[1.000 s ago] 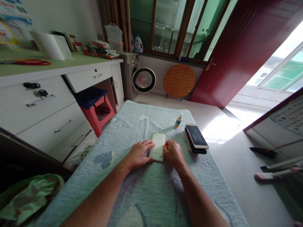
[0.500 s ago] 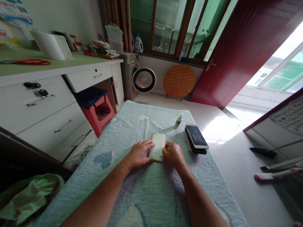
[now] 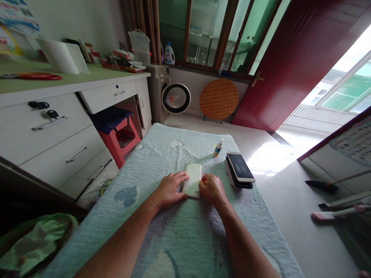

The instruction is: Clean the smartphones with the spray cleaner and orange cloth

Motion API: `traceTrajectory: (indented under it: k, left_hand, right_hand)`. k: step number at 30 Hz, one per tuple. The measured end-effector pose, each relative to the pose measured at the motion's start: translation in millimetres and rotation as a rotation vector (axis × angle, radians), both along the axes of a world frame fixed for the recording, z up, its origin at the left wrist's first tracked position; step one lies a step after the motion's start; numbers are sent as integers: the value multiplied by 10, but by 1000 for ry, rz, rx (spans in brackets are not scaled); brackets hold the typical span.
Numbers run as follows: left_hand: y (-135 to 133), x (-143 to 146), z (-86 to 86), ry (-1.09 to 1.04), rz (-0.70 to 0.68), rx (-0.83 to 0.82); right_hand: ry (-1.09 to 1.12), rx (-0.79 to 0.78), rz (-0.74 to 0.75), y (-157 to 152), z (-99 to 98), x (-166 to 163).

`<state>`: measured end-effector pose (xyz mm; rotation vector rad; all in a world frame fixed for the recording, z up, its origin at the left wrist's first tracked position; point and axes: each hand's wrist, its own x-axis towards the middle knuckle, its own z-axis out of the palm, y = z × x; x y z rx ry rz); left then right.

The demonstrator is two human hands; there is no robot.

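Note:
A white smartphone (image 3: pixel 193 179) lies back up on the quilted cloth, its camera end pointing away from me. My left hand (image 3: pixel 171 186) holds it from the left, fingertips on the side edge and thumb at the lower corner. Against the right edge, my right hand (image 3: pixel 213 188) is closed, its thumb and curled fingers pressed together at the phone's side. Whatever sits in that pinch is hidden. To the right rests a stack of phones (image 3: pixel 241 168), the top one screen up. A small spray bottle (image 3: pixel 218 148) with a white cap stands beyond my right hand.
The pale blue quilted cloth (image 3: pixel 162 143) covers the surface under my hands. On the left are a white drawer desk (image 3: pixel 55 131) and a red stool (image 3: pixel 124 139). A washing machine (image 3: pixel 158 90) has its door open at the back; a bin (image 3: pixel 37 243) sits lower left.

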<state>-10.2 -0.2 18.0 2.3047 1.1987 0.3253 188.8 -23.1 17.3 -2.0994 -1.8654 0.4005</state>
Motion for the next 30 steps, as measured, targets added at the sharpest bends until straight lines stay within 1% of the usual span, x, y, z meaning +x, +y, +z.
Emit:
traceTrajectory:
  k: [6, 22, 30]
  left_hand:
    - [-2, 1, 0, 14, 5, -2]
    - [-14, 7, 31, 5, 13, -11]
    - [-16, 14, 43, 1, 10, -16]
  right_hand:
    - [16, 22, -11, 7, -13, 6]
    - [10, 3, 1, -5, 26, -2]
    - [6, 6, 6, -9, 9, 1]
